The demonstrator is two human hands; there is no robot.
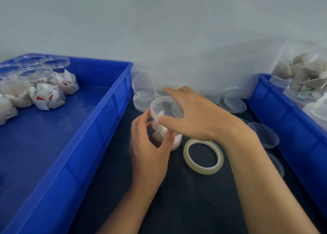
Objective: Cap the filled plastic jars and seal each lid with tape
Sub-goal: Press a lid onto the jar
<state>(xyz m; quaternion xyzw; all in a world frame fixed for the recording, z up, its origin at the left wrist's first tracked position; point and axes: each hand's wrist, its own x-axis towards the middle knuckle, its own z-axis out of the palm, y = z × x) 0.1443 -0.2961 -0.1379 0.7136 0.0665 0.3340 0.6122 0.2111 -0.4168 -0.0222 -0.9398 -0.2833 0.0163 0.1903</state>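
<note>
between the two blue bins, your hands meet on one filled jar.

your left hand (150,150) has its fingers (167,138) curled round the jar (160,127), which stands on the dark counter (194,198); your right hand (196,115) lies over the lid (164,106), fingers nearly straight, thumb at the rim. the tape roll (203,157) lies flat just right of the jar. loose lids (143,83) sit by the wall. the left bin (99,113) holds open filled jars (38,78); the right bin (283,120) holds more.
</note>
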